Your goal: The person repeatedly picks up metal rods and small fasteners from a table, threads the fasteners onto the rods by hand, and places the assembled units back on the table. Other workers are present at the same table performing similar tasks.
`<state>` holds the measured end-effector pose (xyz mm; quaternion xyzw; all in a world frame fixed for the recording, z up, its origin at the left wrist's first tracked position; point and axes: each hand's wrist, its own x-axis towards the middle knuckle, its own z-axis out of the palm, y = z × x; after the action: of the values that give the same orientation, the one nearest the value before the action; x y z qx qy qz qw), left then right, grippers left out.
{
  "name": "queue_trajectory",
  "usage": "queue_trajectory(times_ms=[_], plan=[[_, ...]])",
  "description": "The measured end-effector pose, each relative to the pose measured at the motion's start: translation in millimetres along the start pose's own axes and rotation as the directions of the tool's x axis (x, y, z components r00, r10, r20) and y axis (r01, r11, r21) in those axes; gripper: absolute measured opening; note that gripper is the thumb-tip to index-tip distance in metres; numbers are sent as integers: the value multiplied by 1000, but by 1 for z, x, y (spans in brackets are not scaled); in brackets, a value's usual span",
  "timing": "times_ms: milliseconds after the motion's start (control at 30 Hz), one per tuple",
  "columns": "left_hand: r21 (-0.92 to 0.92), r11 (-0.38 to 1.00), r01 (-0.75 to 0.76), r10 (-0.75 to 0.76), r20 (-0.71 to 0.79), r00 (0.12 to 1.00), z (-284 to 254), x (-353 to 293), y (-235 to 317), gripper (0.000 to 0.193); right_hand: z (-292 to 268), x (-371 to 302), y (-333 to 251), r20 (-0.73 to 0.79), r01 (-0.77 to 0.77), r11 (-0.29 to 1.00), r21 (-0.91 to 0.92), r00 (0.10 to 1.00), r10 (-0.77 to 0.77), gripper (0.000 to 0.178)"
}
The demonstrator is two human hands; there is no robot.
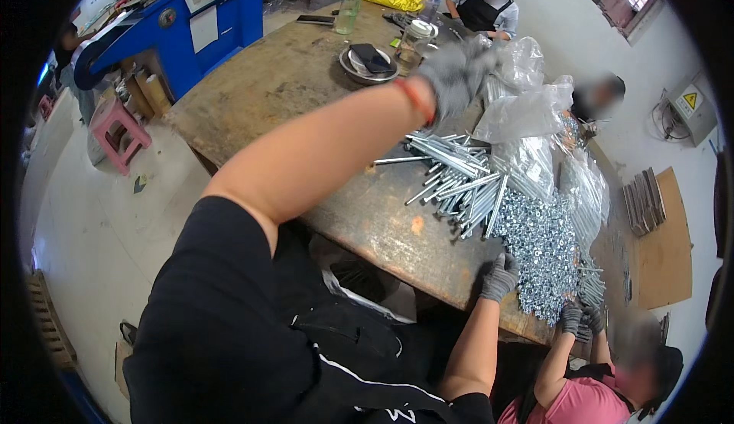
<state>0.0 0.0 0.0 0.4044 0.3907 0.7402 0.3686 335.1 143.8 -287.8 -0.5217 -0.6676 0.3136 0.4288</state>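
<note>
A gloved left hand (457, 72) reaches over long steel bolts (457, 175) piled mid-table (306, 80), fingers' state unclear (blurred). Right hand (501, 275), fingers curled, rests beside loose nuts (543, 248). Bolts look stiff, heavy; grip mid-shaft.

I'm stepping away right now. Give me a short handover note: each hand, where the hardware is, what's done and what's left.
Left hand: gloved, stretched out over the clear plastic bags; grip blurred.
Right hand: gloved, resting on the table edge beside the pile of nuts, holding nothing visible.
Long bolts lie heaped loose mid-table.
Done: some filled bags lie nearby.
Left: the loose bolts and nuts.
</note>
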Motion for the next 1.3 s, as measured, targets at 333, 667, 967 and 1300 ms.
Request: queue_trajectory(times_ms=[333, 667, 967, 1300], plan=[[761, 635, -137, -300, 406, 863, 4, -193, -167, 37, -35, -135, -110, 364, -88, 857, 508, 923, -121, 19], [578, 773, 260, -555, 419, 719, 25, -260, -168, 31, -54, -172, -111, 667, -253, 892, 375, 742, -70, 14], [530, 764, 368, -607, 400, 686, 26, -266, -170, 29, -65, -171, -113, 648, 34, 915, 402, 695, -311, 17], [799, 599, 54, -565, 375, 735, 40, -266, -176, 37, -51, -179, -104, 478, 435, 900, -30, 797, -369, 34]])
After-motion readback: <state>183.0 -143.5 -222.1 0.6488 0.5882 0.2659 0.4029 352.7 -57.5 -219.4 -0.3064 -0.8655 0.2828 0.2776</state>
